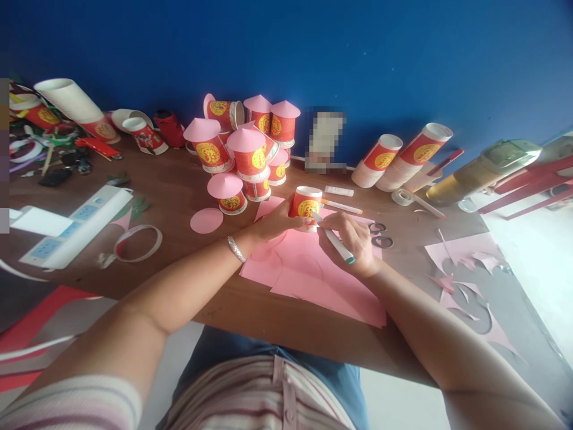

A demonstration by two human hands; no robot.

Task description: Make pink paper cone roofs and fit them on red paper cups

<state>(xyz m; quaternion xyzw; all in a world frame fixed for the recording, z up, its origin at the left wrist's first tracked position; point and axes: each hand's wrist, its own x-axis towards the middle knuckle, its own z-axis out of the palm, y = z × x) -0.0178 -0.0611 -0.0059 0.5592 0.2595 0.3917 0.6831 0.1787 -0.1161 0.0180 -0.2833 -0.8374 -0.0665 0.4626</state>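
Note:
My left hand (283,220) is closed around the side of a red paper cup (308,203) with a yellow round emblem, its white rim facing up. In my right hand (351,239) is a white marker (336,243) with a teal end, its tip at or very near the cup's front; whether it touches I cannot tell. Beneath both hands lie pink paper sheets (331,292), with faint round outlines on them. A glue stick (339,191), an orange-and-white pen (344,207) and black-handled scissors (382,236) lie just beyond my right hand.
Several red cups with pink cone tops (246,146) stand grouped at the back, near a pink paper disc (206,221). Two stacks of cups (414,156) lean by the blue wall. A power strip (76,224) and tape ring (137,243) lie left; paper scraps (465,280) lie right.

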